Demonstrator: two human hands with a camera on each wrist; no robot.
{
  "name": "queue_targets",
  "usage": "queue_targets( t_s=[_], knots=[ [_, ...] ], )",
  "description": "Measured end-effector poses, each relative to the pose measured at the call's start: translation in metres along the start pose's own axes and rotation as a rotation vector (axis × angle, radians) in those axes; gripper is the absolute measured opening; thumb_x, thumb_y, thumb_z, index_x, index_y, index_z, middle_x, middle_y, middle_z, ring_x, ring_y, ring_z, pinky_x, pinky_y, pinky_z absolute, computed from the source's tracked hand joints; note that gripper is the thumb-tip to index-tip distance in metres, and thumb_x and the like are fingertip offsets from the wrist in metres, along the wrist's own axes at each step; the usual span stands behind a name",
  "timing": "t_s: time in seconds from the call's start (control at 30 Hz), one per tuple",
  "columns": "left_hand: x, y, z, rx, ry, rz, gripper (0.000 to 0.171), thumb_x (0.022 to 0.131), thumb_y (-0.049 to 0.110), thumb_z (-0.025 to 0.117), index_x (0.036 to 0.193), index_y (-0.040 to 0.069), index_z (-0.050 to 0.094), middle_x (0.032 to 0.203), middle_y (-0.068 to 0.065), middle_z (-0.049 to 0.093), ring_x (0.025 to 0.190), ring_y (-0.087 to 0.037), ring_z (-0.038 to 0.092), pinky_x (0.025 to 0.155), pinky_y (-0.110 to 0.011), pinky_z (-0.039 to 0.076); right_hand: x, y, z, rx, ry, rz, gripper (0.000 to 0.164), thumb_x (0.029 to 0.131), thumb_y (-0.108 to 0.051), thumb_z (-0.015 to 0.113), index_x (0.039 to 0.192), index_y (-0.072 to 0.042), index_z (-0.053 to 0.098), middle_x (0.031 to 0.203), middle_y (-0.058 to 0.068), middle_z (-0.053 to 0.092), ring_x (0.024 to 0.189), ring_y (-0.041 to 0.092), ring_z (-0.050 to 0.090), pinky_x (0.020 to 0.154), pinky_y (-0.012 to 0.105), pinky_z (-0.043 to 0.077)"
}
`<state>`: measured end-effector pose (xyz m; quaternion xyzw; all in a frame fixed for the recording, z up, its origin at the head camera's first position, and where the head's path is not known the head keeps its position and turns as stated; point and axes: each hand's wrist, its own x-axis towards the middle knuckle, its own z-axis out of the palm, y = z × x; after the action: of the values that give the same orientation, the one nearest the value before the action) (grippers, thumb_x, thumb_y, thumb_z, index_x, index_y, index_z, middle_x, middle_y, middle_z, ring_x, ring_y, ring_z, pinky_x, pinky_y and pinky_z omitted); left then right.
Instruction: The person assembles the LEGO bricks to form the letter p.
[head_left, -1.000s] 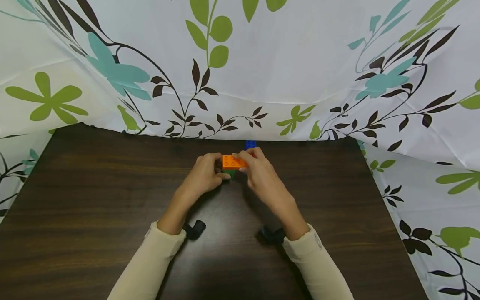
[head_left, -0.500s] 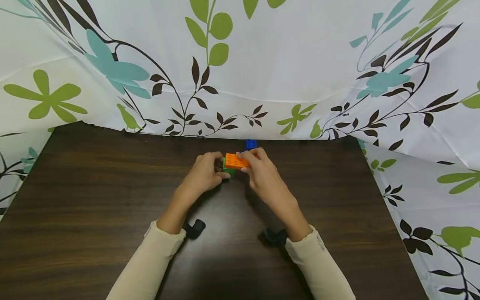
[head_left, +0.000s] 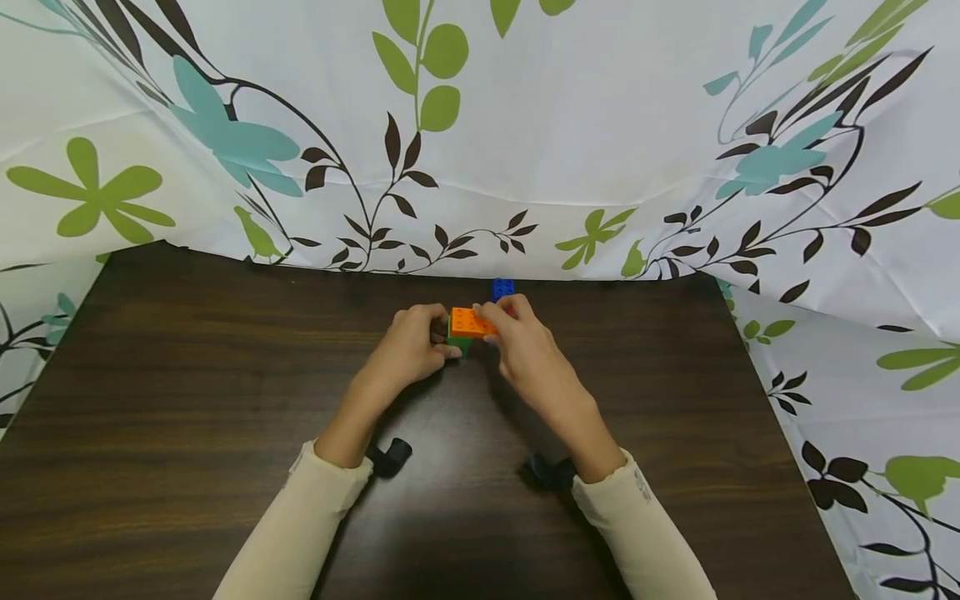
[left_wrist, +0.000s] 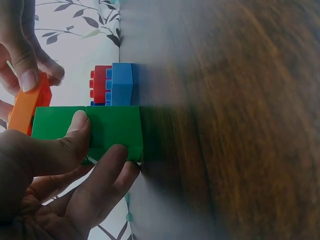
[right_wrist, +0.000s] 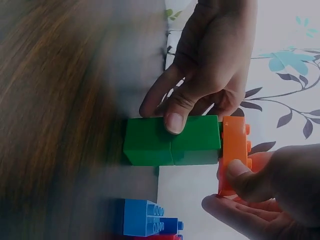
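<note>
Two green blocks [left_wrist: 115,130] stand stacked on the table, gripped between the thumb and fingers of my left hand [head_left: 405,350]. Thumb and fingers of my right hand [head_left: 531,358] pinch an orange brick [head_left: 467,322] with studs on top. The brick lies across the top of the green stack, and its right end overhangs on the right hand's side. A narrow dark gap shows between orange and green in the right wrist view. Just beyond the right hand are blue bricks [left_wrist: 121,85] and a red brick [left_wrist: 101,82], partly hidden behind that hand in the head view.
The dark wooden table [head_left: 225,375] ends at the back against a white cloth [head_left: 600,108] printed with leaves and flowers. Black wrist mounts [head_left: 392,458] hang beneath both wrists, over the table.
The orange brick has shifted slightly to the right on the green stack with my right hand, tilting and then levelling out. My left hand stays in place around the green blocks.
</note>
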<state>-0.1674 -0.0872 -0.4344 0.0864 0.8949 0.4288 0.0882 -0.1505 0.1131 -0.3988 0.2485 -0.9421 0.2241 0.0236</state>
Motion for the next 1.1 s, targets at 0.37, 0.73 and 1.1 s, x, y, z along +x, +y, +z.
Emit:
queue_targets(
  t_s=[0.37,0.73,1.1],
  knots=[
    [-0.0012,-0.0013,0.0002,0.0,-0.022,0.007,0.026,0.09,0.005,0.086,0.109,-0.001,0.07,0.098,-0.016,0.076,0.089,-0.027,0.072,0.083,-0.042,0.063,0.0006,-0.0004,-0.0008,-0.007,-0.036,-0.011,0.045,0.102,0.004,0.067,0.144,-0.012,0.063,0.136,0.02,0.057,0.101,0.031,0.07,0.082,0.038,0.066],
    [-0.0004,0.0003,0.0005,0.012,0.004,0.025,0.024,0.088,0.006,0.088,0.104,0.001,0.07,0.096,-0.015,0.074,0.088,-0.027,0.069,0.083,-0.042,0.062,0.0026,-0.0058,-0.0046,-0.026,-0.062,0.014,0.044,0.103,0.003,0.067,0.143,-0.013,0.062,0.134,0.02,0.057,0.096,0.031,0.07,0.077,0.036,0.064],
    [-0.0002,-0.0011,0.0006,0.015,0.013,-0.003,0.028,0.087,0.009,0.089,0.106,-0.001,0.07,0.102,-0.017,0.077,0.095,-0.03,0.074,0.088,-0.045,0.064,0.0068,-0.0056,-0.0055,-0.01,-0.08,0.03,0.054,0.097,0.015,0.065,0.141,-0.016,0.063,0.134,0.019,0.056,0.103,0.03,0.073,0.076,0.035,0.064]
  ],
)
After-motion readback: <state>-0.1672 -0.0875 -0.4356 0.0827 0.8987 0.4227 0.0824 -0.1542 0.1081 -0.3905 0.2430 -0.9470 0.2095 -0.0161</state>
